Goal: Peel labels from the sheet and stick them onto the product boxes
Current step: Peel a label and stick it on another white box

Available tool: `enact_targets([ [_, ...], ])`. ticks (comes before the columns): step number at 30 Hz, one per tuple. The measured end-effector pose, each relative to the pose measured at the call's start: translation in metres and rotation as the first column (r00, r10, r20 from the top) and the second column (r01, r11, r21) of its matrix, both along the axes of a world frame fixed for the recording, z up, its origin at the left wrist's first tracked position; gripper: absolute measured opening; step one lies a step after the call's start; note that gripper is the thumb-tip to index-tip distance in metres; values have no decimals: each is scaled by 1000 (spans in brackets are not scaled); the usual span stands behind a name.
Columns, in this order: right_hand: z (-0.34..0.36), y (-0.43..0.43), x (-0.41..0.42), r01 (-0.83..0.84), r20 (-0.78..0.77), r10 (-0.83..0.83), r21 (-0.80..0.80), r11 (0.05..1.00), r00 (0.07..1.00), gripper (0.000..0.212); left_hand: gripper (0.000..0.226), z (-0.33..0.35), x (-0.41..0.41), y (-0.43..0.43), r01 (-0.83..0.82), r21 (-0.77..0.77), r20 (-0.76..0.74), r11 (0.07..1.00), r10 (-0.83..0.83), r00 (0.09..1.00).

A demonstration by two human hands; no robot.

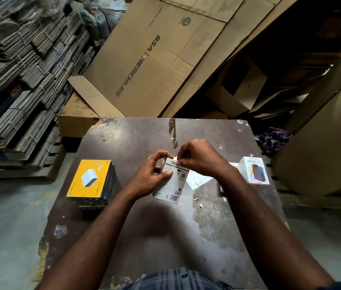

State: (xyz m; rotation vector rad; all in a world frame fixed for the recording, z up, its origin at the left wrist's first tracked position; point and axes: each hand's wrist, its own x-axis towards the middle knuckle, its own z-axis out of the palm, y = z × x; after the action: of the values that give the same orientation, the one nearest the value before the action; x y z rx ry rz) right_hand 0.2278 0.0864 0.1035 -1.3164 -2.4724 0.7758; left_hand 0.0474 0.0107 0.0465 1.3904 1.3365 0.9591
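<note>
While my left hand [152, 174] grips the white product box [174, 186] by its side, thumb flat on the printed face and fingers curled round the top edge, my right hand [198, 158] is up at the box's top edge. Its fingertips are pinched together on a small white label [175, 158], which touches the box right by the brand lettering. The box is tilted, held just above the middle of the counter [165, 237]. Under my right wrist lies the label sheet [196, 181], flat on the counter and partly hidden by the box. To my left stands a stack of yellow boxes [90, 178] near the counter's edge; to my right there's one white box marked Halley [253, 172], upright. Two tiny pink scraps [198, 202] lie just below the sheet. Beyond the counter, a big flattened carton [155, 59] leans among the cardboard.
</note>
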Motion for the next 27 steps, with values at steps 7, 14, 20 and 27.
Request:
enact_targets([
  [7,1,6,4,-8,8,9,-83,997,1000,9,27,1,3,-1,0,36,-16,999,1,1000],
  [14,3,19,14,-54,-31,47,-278,959,998,27,28,2,5,-5,60,55,-17,997,-59,998],
  [20,-10,35,25,2,-46,-38,-611,791,998,60,28,3,8,-9,113,85,-17,990,-111,994],
  [27,-34,28,28,-67,-130,-99,-876,478,987,33,31,4,8,-12,183,93,-7,979,-183,983],
])
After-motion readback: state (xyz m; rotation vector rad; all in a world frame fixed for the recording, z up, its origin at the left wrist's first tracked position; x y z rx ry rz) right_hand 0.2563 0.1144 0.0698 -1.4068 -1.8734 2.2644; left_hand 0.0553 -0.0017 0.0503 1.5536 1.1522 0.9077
